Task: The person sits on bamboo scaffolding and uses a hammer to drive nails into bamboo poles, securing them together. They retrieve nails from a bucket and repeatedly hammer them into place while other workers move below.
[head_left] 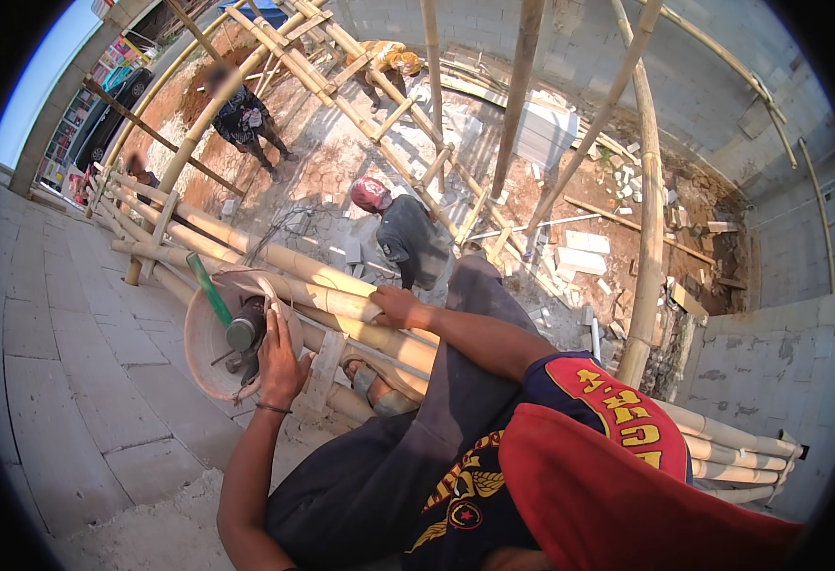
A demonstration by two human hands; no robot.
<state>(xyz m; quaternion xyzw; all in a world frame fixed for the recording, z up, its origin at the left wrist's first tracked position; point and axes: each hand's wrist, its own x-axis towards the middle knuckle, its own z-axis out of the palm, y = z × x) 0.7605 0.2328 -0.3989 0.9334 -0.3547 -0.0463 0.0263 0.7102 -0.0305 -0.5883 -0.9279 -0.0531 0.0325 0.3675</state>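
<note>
A pale, dusty bucket [201, 350] sits on my left beside the block wall. Inside it are a green bar or handle [208, 287] and a dark tool with a round grey end [240, 334]; its exact kind is unclear. My left hand [284, 364] lies at the bucket's near rim, fingers stretched along the inner side and thumb apart. My right hand [400, 307] is closed over a thick bamboo pole [327, 297] of the scaffold, right of the bucket. Under the poles, beside a short wooden plank [323, 371], a foot [356, 369] shows.
Light block walls [84, 381] stand at left and right. Upright bamboo poles [644, 219] and a sloping bamboo ladder [379, 124] rise around me. Below, a person in a red head covering [413, 233] and other people [246, 119] stand among broken blocks [584, 252].
</note>
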